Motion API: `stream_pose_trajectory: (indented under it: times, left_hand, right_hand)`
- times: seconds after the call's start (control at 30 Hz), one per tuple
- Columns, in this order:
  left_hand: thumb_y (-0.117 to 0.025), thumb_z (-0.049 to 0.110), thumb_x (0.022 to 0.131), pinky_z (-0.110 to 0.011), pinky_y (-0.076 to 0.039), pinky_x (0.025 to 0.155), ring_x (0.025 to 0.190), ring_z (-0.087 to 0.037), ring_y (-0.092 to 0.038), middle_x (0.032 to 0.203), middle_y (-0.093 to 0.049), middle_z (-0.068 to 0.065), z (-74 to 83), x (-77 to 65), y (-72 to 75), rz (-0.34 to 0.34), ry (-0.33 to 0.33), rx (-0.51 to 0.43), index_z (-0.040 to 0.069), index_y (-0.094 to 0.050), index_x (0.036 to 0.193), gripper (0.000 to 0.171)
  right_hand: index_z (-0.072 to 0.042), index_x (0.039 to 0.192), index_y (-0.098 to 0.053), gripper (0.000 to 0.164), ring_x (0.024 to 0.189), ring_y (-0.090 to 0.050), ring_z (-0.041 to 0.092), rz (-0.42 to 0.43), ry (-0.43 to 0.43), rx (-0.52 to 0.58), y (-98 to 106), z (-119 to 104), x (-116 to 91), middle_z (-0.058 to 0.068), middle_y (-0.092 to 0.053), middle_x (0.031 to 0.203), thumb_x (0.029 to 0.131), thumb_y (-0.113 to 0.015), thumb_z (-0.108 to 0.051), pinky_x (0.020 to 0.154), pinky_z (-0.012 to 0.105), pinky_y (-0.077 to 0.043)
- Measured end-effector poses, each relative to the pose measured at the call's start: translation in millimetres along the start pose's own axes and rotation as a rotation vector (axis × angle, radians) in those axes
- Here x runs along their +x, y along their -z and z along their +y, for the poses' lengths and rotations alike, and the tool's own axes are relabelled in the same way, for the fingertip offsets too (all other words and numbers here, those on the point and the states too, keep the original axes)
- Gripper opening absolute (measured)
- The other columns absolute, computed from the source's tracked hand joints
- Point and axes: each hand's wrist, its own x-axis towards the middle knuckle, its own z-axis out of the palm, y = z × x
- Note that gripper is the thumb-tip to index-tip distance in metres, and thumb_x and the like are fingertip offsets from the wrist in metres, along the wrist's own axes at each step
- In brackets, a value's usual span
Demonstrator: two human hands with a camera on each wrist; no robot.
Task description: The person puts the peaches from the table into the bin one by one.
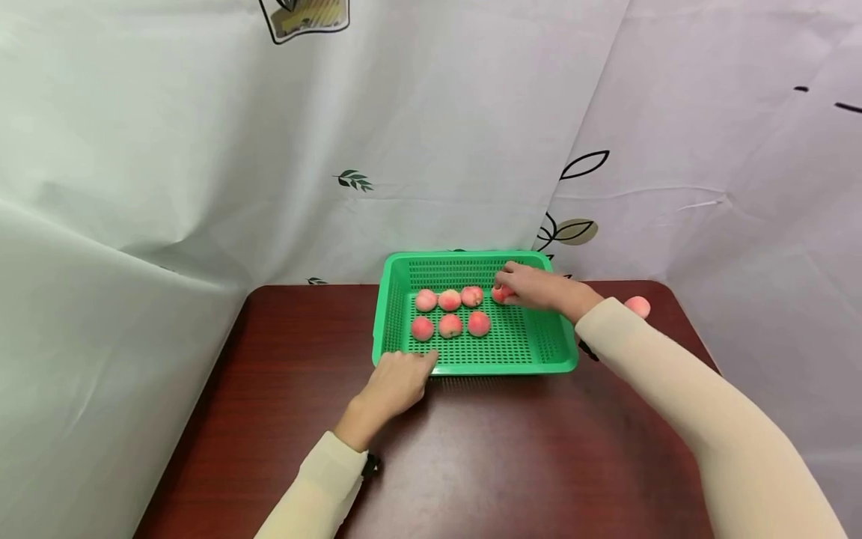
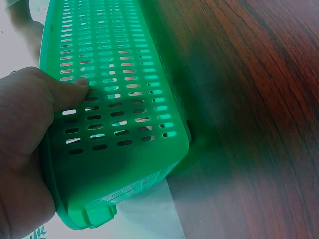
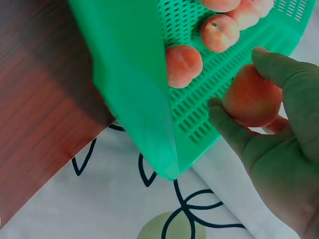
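A green perforated plastic basket (image 1: pixel 498 369) stands on the table near the wall. My left hand (image 1: pixel 400 382) grips its near long side towards the left; in the left wrist view the thumb (image 2: pixel 72 93) lies against the outer wall, and the other fingers are hidden. Over the basket's right part, my right hand (image 1: pixel 532 287) holds a pinkish-red peach (image 3: pixel 253 97) between thumb and fingers. Inside, several more peaches lie in a back row (image 1: pixel 450 300) of three and a front row (image 1: pixel 450 326) of three, left of the held one.
One loose peach (image 1: pixel 637 306) lies on the table right of the basket, partly covered by my right sleeve (image 1: pixel 646 352). The dark red wooden table (image 1: pixel 512 449) meets a white printed cloth (image 1: pixel 458 150) hanging behind and along both sides.
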Motion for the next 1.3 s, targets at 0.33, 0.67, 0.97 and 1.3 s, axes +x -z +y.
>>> stream_pose_trajectory:
  times: [0.33,0.67,0.97,1.3]
  left_hand:
    - [-0.063,-0.002,0.083,-0.025,-0.006,0.05,0.059,-0.009,-0.007,0.061,-0.006,0.01,-0.3,-0.8,1.0,-0.025,0.003,-0.003,0.017,-0.043,0.076,0.029]
    - [-0.061,-0.002,0.084,-0.025,-0.006,0.051,0.061,-0.01,-0.006,0.061,-0.007,0.009,-1.7,-3.3,-3.8,-0.035,0.013,-0.012,0.018,-0.041,0.076,0.03]
    - [-0.061,-0.003,0.084,-0.025,-0.006,0.051,0.061,-0.01,-0.006,0.061,-0.006,0.01,-1.0,-3.5,-2.4,-0.038,0.017,-0.019,0.018,-0.041,0.075,0.03]
    - [-0.063,-0.002,0.083,-0.025,-0.005,0.05,0.059,-0.009,-0.007,0.061,-0.006,0.01,-0.6,-2.2,-0.8,-0.007,0.011,-0.007,0.017,-0.042,0.075,0.03]
  right_hand:
    - [-0.005,0.124,-0.063,0.032,0.094,-0.06,0.026,-0.07,-0.004,-0.035,-8,2,8,0.015,-0.058,0.116,0.095,-0.074,-0.014,0.085,0.044,-0.053]
    - [-0.009,0.104,-0.06,0.018,0.087,-0.049,0.022,-0.199,-0.019,-0.015,-12,-1,16,0.007,-0.055,0.095,0.091,-0.068,0.001,0.078,0.035,-0.044]
    - [-0.004,0.104,-0.062,0.011,0.077,-0.049,0.017,-0.36,-0.117,-0.004,-15,-1,19,0.002,-0.054,0.083,0.095,-0.066,-0.001,0.069,0.029,-0.039]
    - [-0.008,0.129,-0.062,0.035,0.086,-0.054,0.017,-0.434,-0.139,-0.03,-20,-1,25,0.003,-0.063,0.097,0.095,-0.066,0.0,0.076,0.03,-0.045]
